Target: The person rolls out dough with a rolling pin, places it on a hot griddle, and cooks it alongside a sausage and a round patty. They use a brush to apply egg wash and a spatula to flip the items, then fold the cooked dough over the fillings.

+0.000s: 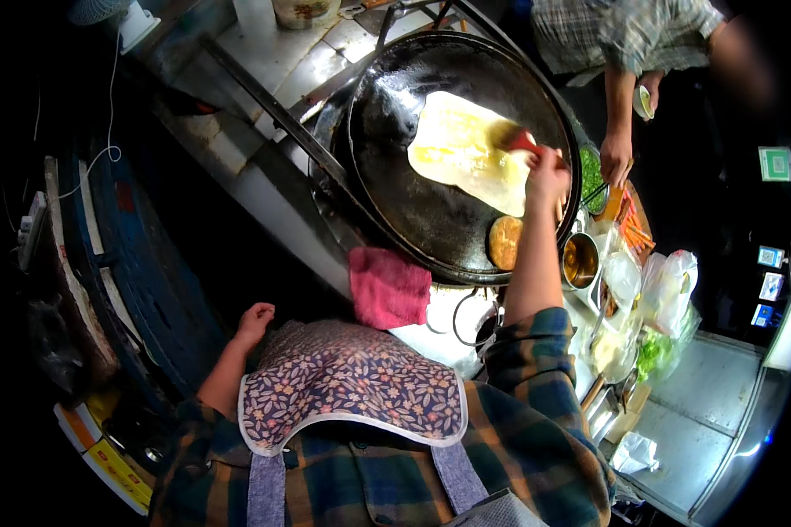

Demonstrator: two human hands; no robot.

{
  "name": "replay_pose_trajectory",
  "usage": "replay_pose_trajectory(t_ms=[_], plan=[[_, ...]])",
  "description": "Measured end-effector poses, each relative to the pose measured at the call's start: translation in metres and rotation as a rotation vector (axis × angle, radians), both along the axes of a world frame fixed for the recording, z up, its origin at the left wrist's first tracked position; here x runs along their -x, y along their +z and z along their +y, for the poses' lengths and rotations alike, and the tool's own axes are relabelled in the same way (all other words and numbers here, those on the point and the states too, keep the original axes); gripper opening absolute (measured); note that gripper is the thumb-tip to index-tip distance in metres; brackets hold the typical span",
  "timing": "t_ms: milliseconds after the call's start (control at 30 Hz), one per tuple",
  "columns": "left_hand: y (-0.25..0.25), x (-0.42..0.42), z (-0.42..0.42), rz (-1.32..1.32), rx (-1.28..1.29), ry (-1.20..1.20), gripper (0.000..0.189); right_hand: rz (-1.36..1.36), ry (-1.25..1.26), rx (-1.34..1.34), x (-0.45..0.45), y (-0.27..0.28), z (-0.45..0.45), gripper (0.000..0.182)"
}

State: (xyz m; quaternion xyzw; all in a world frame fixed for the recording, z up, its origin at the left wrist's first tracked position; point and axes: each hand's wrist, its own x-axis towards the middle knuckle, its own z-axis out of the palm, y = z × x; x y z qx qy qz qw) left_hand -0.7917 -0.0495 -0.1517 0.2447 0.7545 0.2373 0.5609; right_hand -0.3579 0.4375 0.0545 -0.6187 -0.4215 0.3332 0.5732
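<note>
My right hand (546, 178) grips a brush with a red handle (526, 142), its head blurred over a flatbread sheet (458, 155). The pale, irregular sheet lies spread on a large round black griddle (395, 217) and has glossy yellow patches. A small browned round flatbread (505, 242) lies near the griddle's front rim, partly behind my forearm. My left hand (257, 321) hangs beside my flowered apron, loosely curled, with nothing visible in it. A pink cloth (390, 286) is draped at the griddle's front edge.
A co-worker's hand (616, 158) reaches toward a bowl of chopped greens (591, 176) beside the griddle; their other hand holds a small cup (643, 102). Sliced orange sticks (635, 227), a metal pot of brown sauce (580, 260) and plastic bags (669, 290) stand on the right.
</note>
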Motion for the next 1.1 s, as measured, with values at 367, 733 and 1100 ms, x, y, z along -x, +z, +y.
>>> replay_pose_trajectory(t_ms=[367,733,1100], plan=[[-0.062,0.06,-0.098,0.2,0.276,-0.157,0.022,-1.054,0.58,-0.302,0.156,0.007,-0.116,0.015],[-0.015,-0.008,-0.006,0.037,0.11,-0.111,0.022,0.034,-0.089,-0.051,-0.099,0.025,-0.107,0.022],[-0.044,0.028,-0.023,0.186,0.12,-0.224,0.024,-1.15,0.146,-0.066,-0.095,0.049,-0.142,0.021]])
